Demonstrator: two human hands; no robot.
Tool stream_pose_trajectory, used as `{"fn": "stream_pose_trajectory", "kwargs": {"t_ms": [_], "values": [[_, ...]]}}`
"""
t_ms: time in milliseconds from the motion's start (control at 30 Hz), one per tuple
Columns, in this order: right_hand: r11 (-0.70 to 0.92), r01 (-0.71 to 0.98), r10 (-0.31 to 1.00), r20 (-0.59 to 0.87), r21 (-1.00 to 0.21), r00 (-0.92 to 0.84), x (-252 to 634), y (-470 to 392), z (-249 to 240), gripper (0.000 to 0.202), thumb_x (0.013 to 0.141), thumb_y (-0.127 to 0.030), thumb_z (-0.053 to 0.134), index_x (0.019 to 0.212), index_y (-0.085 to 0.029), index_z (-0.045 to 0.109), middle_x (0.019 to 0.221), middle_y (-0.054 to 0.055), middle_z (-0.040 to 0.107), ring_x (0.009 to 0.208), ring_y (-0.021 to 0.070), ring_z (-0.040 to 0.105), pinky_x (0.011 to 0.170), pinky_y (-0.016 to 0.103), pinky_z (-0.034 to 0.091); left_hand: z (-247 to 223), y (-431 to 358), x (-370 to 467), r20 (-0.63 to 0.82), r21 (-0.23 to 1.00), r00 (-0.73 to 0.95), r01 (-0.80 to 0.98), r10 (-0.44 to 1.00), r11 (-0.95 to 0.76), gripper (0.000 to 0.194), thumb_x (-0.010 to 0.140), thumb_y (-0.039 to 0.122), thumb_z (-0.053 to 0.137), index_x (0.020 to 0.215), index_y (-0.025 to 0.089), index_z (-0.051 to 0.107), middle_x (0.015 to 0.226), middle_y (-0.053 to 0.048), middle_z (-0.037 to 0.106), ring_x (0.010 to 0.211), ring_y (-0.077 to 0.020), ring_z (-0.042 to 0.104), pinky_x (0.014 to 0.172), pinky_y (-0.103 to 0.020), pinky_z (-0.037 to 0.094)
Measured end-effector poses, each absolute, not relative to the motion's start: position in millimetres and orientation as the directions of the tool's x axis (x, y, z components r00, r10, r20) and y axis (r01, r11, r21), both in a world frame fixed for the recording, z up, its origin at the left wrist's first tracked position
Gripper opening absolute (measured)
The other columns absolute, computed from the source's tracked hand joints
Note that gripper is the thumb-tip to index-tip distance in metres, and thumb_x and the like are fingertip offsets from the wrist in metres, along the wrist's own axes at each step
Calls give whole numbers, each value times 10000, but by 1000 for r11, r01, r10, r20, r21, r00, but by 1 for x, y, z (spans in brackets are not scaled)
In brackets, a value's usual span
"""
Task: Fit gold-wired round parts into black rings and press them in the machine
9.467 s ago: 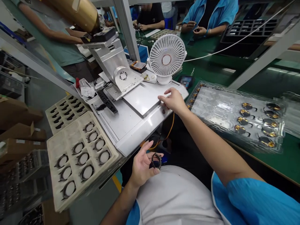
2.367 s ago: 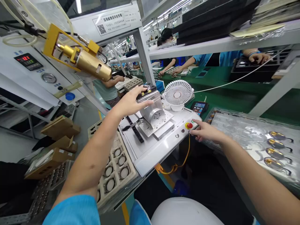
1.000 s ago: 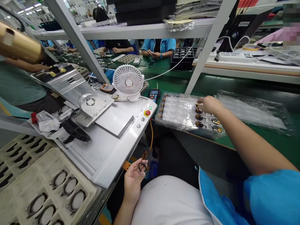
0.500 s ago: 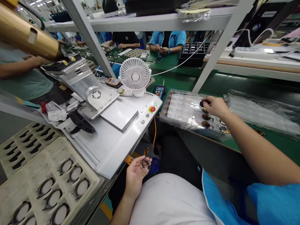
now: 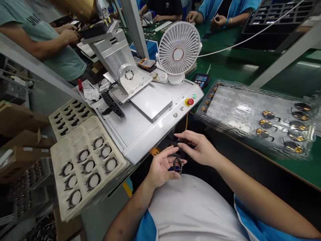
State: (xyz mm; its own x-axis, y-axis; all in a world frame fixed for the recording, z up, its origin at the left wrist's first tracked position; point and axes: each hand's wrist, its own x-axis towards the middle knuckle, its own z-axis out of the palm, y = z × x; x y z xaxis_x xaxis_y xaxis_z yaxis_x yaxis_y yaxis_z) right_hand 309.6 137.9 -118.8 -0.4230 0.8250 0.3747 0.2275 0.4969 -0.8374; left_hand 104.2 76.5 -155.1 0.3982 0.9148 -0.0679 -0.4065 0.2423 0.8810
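My left hand (image 5: 159,169) is closed round a dark watch case ring (image 5: 180,164), which is tilted between thumb and fingers above my lap. Just above it, my right hand (image 5: 202,149) pinches a small dark part whose shape is mostly hidden by the fingers. The two hands almost meet at their fingertips. To the right lies a stack of clear plastic trays (image 5: 233,105). Several round dark parts with gold coils and short tails, such as one coil part (image 5: 265,124), sit in the top tray.
A beige tray (image 5: 61,147) at left holds several ring-shaped cases with pale discs. A metal machine (image 5: 150,103) with a red button (image 5: 190,101) stands ahead, a white fan (image 5: 178,53) on it. A handheld device (image 5: 201,80) lies beside. Co-workers sit across the green bench.
My right hand has come from the clear tray back to my left hand, carrying a dark part. The left hand still holds the ring. The view has turned and tilted down.
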Motion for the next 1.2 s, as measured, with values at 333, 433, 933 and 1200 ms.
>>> {"fn": "stream_pose_trajectory", "kwargs": {"t_ms": [333, 433, 933, 1200], "values": [[545, 122, 739, 407, -829, -538, 305, 142, -133, 166, 998, -132, 586, 995, -192, 741, 1012, 73, 651, 793, 138, 663, 675, 247, 543, -161, 65, 92, -71, 782, 377, -554, 923, 286, 872, 584, 432, 997, 1367, 276, 645, 1361, -139, 654, 968, -266, 785, 831, -333, 634], [613, 160, 681, 415, -774, -604, 300, 145, -129, 171, 1002, -123, 543, 904, -181, 670, 1026, 82, 630, 798, 137, 649, 685, 245, 532, -164, 66, 92, -123, 762, 325, -574, 938, 299, 858, 554, 454, 1004, 1325, 245, 688, 1308, -129, 682, 938, -259, 783, 806, -321, 627], [-101, 395, 994, -112, -913, -4, 270, 288, -78, 212, 910, -236, 681, 888, -227, 471, 577, -46, 596, 402, 142, 522, 464, 244, 400, -151, 72, 78, -60, 828, 136, -547, 989, 125, 897, 586, 529, 969, 1354, 167, 680, 949, -113, 789, 931, -245, 757, 838, -312, 600], [-135, 101, 963, -155, -986, -219, 274, 181, -116, 433, 840, -589, 750, 826, -172, 633, 655, 17, 645, 507, 135, 558, 450, 241, 426, -164, 49, 80, 176, 984, 57, -19, 983, -175, 999, 670, 307, 961, 1544, 303, 478, 1674, -216, 311, 1061, -307, 767, 926, -444, 643]]}}
